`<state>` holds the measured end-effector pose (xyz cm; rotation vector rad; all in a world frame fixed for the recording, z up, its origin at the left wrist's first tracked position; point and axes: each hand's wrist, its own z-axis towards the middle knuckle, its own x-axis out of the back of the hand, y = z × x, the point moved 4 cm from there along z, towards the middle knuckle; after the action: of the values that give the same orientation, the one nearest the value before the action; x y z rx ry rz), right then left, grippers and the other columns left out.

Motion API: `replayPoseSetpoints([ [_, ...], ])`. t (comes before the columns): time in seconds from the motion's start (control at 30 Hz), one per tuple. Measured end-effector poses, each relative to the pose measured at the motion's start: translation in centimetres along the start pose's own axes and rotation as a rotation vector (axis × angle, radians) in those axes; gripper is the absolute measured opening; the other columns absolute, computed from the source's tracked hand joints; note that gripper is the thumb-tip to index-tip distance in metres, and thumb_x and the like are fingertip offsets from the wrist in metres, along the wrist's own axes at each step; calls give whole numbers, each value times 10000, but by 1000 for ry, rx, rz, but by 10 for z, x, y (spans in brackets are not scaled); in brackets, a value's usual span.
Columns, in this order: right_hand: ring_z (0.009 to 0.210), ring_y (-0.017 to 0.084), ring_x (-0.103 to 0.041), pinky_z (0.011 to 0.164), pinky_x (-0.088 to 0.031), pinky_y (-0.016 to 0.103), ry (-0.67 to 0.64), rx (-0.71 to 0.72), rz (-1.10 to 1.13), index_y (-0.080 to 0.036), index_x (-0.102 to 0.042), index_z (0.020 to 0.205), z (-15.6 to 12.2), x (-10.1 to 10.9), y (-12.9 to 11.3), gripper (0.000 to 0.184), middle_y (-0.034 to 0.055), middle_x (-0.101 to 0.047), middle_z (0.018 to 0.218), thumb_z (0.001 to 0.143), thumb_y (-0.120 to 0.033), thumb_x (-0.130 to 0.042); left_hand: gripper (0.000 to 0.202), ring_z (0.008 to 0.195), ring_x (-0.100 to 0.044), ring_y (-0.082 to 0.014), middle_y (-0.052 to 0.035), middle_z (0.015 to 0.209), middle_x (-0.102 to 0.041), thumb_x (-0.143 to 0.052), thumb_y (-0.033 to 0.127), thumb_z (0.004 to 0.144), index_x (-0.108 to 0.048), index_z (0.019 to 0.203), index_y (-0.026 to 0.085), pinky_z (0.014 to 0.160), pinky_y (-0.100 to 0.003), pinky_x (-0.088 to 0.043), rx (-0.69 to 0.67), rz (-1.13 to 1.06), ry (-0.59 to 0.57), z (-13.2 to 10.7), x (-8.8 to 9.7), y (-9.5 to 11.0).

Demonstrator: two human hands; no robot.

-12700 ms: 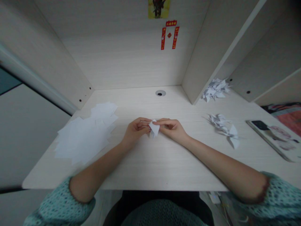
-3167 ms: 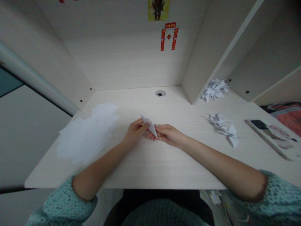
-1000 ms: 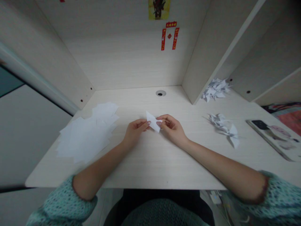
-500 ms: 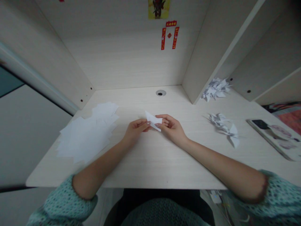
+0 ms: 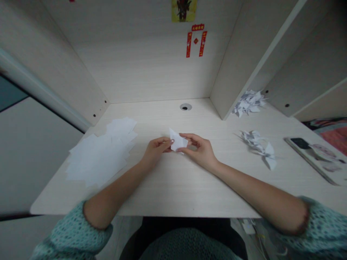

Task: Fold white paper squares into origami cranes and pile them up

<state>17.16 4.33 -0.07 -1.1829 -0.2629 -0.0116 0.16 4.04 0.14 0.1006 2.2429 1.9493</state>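
A small folded piece of white paper (image 5: 178,141) is held up just over the middle of the desk, a pointed corner sticking up at its upper left. My left hand (image 5: 159,146) pinches its left side, thumb on the front face. At its right side, my right hand (image 5: 199,147) grips the edge between thumb and fingers. The fingers behind the paper are partly hidden. Left of my hands lies a spread of overlapping white paper sheets (image 5: 101,155). To the right, several folded white paper pieces (image 5: 257,144) rest in a loose row.
Another heap of folded papers (image 5: 249,103) sits behind the upright divider (image 5: 252,54). A phone (image 5: 317,157) in a patterned case lies at the right. A round cable hole (image 5: 185,107) is near the back panel. The desk's front edge (image 5: 187,216) runs close to my body.
The folded paper has turned in my fingers and now shows a broader face. My right thumb has shifted down and right to its lower edge. The left hand has barely moved.
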Motion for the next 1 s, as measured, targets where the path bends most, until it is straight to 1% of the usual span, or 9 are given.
replayPoseSetpoints([
  [0.13, 777, 186, -621, 734, -498, 326, -9, 139, -220, -258, -620, 1155, -3, 1, -10, 491, 52, -692, 989, 699, -393, -745, 275, 626, -601, -124, -4, 706, -673, -722, 428, 671, -690, 756, 168, 646, -248, -486, 32, -10, 16, -1, -1, -2],
  [0.23, 788, 188, -621, 740, -503, 328, -33, 198, -269, -271, -606, 1172, -3, 1, -17, 453, 54, -683, 994, 743, -374, -712, 283, 637, -607, -137, -11, 699, -674, -729, 433, 659, -690, 745, 166, 664, -265, -502, 18, -4, 43, -1, 0, -2],
  [0.3, 842, 195, -619, 775, -505, 344, -37, 245, -283, -278, -625, 1143, -3, 0, -20, 376, 59, -668, 1007, 777, -345, -684, 294, 670, -612, -144, -15, 712, -675, -729, 441, 655, -695, 744, 164, 711, -282, -513, -6, 5, 74, 0, 2, -1],
  [0.4, 992, 214, -592, 860, -494, 383, -1, 318, -303, -288, -670, 1066, -2, 3, -22, 256, 74, -615, 1139, 811, -292, -650, 309, 707, -609, -142, -13, 720, -665, -727, 451, 656, -699, 759, 161, 761, -293, -518, -39, 14, 140, 2, 7, 0],
  [0.57, 1039, 243, -550, 865, -487, 449, 22, 414, -438, -331, -701, 1018, -1, 6, -22, 218, 52, -615, 1206, 809, -289, -652, 336, 758, -616, -157, -34, 802, -683, -727, 461, 645, -698, 790, 159, 759, -303, -533, -49, -5, 233, 3, 13, 1],
  [0.67, 1032, 267, -534, 898, -462, 481, 9, 470, -526, -326, -719, 976, -3, 6, -24, 233, 37, -654, 1162, 744, -342, -718, 325, 756, -626, -156, -37, 799, -686, -725, 452, 654, -684, 780, 155, 773, -308, -532, -40, -29, 190, 2, 9, 0],
  [0.8, 1016, 261, -528, 880, -469, 461, 32, 463, -572, -312, -736, 908, -4, 6, -25, 143, 25, -675, 1122, 775, -297, -687, 301, 739, -651, -147, -26, 760, -690, -733, 420, 663, -641, 780, 158, 796, -304, -516, -2, -56, 102, 0, 3, -2],
  [0.9, 1003, 256, -539, 879, -464, 462, 55, 424, -540, -301, -736, 873, -2, 6, -23, 114, 27, -681, 1111, 791, -269, -665, 357, 794, -670, -163, -48, 841, -708, -711, 417, 694, -618, 937, 173, 778, -299, -512, 12, -53, 102, -1, 3, -2],
  [1.0, 970, 243, -567, 881, -460, 463, 84, 385, -468, -300, -730, 842, -1, 6, -22, 94, 28, -697, 1069, 796, -263, -656, 543, 886, -669, -189, -91, 1029, -695, -728, 400, 678, -540, 1146, 201, 760, -298, -511, -20, -21, 94, -1, 2, 0],
])
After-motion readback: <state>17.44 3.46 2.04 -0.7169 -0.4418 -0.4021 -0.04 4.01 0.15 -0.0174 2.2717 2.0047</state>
